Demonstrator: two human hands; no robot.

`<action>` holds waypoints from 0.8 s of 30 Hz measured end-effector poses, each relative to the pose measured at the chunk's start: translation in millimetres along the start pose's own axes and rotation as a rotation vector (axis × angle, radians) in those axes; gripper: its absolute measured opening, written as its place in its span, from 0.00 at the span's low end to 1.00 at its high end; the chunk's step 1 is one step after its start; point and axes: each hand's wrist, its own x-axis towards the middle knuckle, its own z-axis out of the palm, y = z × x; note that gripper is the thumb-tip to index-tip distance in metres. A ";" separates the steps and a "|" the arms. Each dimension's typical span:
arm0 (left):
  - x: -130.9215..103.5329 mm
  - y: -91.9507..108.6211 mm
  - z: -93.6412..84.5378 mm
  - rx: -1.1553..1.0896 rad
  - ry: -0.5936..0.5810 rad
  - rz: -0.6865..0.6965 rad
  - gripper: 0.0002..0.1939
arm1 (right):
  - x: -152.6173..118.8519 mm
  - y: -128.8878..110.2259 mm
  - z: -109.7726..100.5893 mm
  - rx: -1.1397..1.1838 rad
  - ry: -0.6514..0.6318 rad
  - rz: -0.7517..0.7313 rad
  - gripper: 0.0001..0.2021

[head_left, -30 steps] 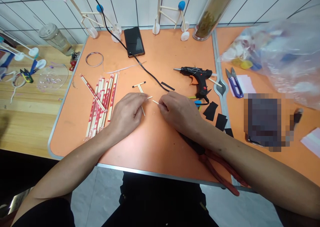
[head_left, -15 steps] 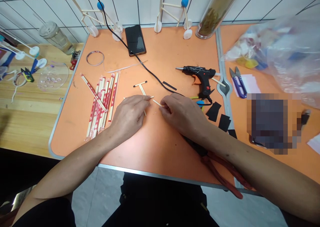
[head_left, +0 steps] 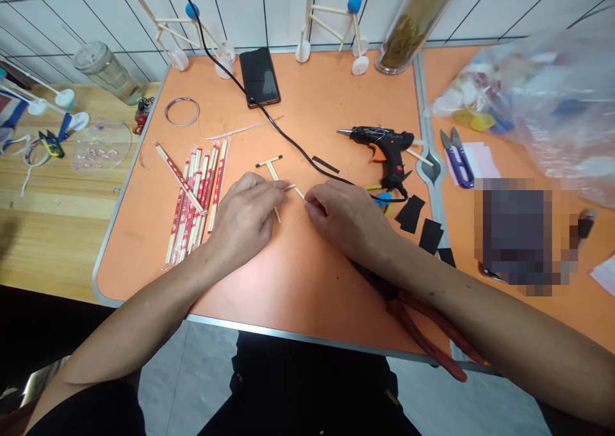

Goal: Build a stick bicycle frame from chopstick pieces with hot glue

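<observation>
- The T-shaped stick frame (head_left: 272,169) lies on the orange table (head_left: 269,282), its stem passing under the left hand (head_left: 247,212), which probably steadies it; those fingers bend close together, but I cannot tell whether they clamp anything.
- The right hand (head_left: 343,212) pinches a short stick (head_left: 298,193) near one end, seemingly for fine control of its free tip.
- The frame looks pale and slim, its crossbar black-ended.
- Beyond lies a glue gun (head_left: 384,145), perhaps for easy reach.

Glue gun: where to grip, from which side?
Probably the black handle, from the near right: the glue gun lies with that handle toward the wearer and its metal nozzle pointing left, away from such an approach.
</observation>
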 end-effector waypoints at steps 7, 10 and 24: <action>2.7 -5.4 3.5 -0.049 -0.031 -0.095 0.30 | 0.0 -3.0 -4.0 0.003 -0.004 0.013 0.11; 2.2 -4.8 4.6 -0.054 -0.054 -0.086 0.30 | 0.6 -3.6 -5.3 0.008 -0.003 0.021 0.11; 4.0 -7.5 4.5 -0.071 -0.020 -0.103 0.26 | 0.1 6.8 -26.6 0.077 0.007 -0.022 0.13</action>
